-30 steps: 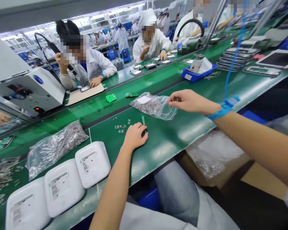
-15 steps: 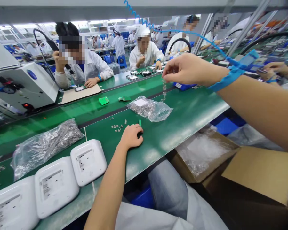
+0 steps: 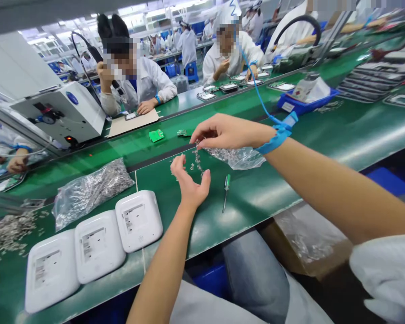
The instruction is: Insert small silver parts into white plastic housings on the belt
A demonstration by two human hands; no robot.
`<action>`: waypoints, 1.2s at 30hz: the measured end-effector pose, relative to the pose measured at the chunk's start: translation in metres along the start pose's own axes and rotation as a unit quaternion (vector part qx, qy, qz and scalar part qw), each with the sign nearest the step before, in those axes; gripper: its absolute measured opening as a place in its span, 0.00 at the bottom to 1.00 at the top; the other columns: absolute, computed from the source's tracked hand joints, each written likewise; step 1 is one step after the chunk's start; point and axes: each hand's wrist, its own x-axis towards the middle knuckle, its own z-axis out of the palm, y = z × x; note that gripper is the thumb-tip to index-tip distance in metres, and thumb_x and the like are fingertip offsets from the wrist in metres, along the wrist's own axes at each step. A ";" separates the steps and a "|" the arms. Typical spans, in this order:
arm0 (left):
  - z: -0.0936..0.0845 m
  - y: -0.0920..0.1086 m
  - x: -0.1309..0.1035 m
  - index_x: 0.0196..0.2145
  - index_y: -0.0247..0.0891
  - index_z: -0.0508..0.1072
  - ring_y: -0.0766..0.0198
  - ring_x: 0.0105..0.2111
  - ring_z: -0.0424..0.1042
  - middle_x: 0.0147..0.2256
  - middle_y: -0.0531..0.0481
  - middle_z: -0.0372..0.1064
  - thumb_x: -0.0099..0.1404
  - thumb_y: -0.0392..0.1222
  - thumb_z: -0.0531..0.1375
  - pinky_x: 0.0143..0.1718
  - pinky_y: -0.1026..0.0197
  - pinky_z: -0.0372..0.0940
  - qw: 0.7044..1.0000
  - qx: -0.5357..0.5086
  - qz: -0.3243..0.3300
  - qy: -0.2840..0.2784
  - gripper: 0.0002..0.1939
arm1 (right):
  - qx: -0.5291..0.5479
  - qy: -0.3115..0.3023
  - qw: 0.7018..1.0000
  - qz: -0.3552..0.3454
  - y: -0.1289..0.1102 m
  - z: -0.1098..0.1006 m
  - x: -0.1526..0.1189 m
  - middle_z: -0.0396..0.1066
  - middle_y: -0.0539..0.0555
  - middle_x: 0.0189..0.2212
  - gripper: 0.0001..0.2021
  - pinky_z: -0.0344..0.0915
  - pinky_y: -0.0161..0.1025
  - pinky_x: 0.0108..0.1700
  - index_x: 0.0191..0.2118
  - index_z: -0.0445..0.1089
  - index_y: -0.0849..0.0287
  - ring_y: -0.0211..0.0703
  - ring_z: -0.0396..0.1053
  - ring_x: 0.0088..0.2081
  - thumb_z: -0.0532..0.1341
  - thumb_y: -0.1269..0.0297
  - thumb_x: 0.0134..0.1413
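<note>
My right hand (image 3: pixel 224 131) is closed, its fingertips pinching a dangling cluster of small metal parts (image 3: pixel 198 162). Just below it, my left hand (image 3: pixel 191 182) is open, thumb and fingers apart around the lower end of the cluster. Whether the left fingers touch the parts is hard to tell. To the right of my left hand lies a small screwdriver (image 3: pixel 226 191) with a green handle. Behind my right hand is a clear plastic bag (image 3: pixel 249 157) of metal parts, partly hidden. A few loose parts lie behind my left fingers.
Three white plastic housings (image 3: pixel 138 220) line the left front. Beyond them are another bag of parts (image 3: pixel 96 191) and a loose heap (image 3: pixel 11 229). Green circuit boards (image 3: pixel 156 135) lie on the far strip. A blue tray (image 3: pixel 307 101) stands right; co-workers sit opposite.
My right hand has come down and left with the dangling parts. My left hand has moved off the screwdriver, turned up and opened beneath them. The view has shifted.
</note>
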 end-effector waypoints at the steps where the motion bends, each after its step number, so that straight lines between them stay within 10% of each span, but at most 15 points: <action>1: 0.001 0.001 0.000 0.65 0.42 0.48 0.51 0.54 0.68 0.59 0.33 0.57 0.69 0.60 0.55 0.48 0.50 0.68 0.998 -0.045 -0.016 -0.027 0.36 | 0.014 -0.012 1.000 -0.005 0.007 0.011 -0.002 0.75 0.50 0.30 0.08 0.64 0.36 0.31 0.41 0.78 0.57 0.39 0.68 0.30 0.67 0.66 0.54; 5: 0.007 -0.005 -0.002 0.62 0.50 0.52 0.66 0.33 0.74 0.56 0.41 0.65 0.74 0.59 0.52 0.32 0.60 0.69 0.968 -0.193 -0.125 -0.099 0.24 | 0.135 0.008 0.991 0.002 0.038 0.050 -0.020 0.76 0.52 0.41 0.14 0.70 0.37 0.34 0.47 0.74 0.54 0.41 0.72 0.36 0.66 0.65 0.53; 12: 0.005 -0.017 0.003 0.41 0.41 0.75 0.66 0.34 0.76 0.34 0.52 0.76 0.68 0.52 0.64 0.38 0.62 0.70 0.972 -0.157 -0.153 -0.079 0.13 | 0.283 0.112 0.952 0.022 0.079 0.069 -0.054 0.74 0.50 0.34 0.09 0.76 0.42 0.41 0.40 0.73 0.54 0.43 0.75 0.36 0.70 0.63 0.54; 26: 0.004 -0.007 0.004 0.37 0.40 0.74 0.71 0.27 0.71 0.30 0.54 0.72 0.69 0.51 0.64 0.28 0.67 0.66 0.984 -0.102 -0.136 -0.056 0.12 | 0.229 0.224 0.946 0.050 0.080 0.070 -0.065 0.73 0.50 0.30 0.10 0.72 0.38 0.32 0.35 0.75 0.54 0.40 0.73 0.30 0.70 0.54 0.59; 30: 0.004 -0.007 0.001 0.49 0.45 0.72 0.73 0.25 0.69 0.38 0.53 0.72 0.65 0.55 0.67 0.22 0.68 0.60 0.980 -0.110 -0.131 -0.100 0.20 | 0.239 0.214 0.946 0.050 0.075 0.074 -0.065 0.72 0.49 0.27 0.11 0.72 0.37 0.31 0.35 0.74 0.54 0.39 0.73 0.29 0.69 0.54 0.60; 36: 0.003 -0.008 -0.003 0.42 0.43 0.78 0.65 0.35 0.77 0.38 0.51 0.78 0.72 0.48 0.60 0.34 0.63 0.70 0.989 -0.075 -0.071 -0.104 0.09 | 0.267 0.215 0.939 0.026 0.071 0.080 -0.064 0.74 0.50 0.28 0.10 0.72 0.36 0.29 0.34 0.72 0.56 0.37 0.73 0.27 0.68 0.56 0.63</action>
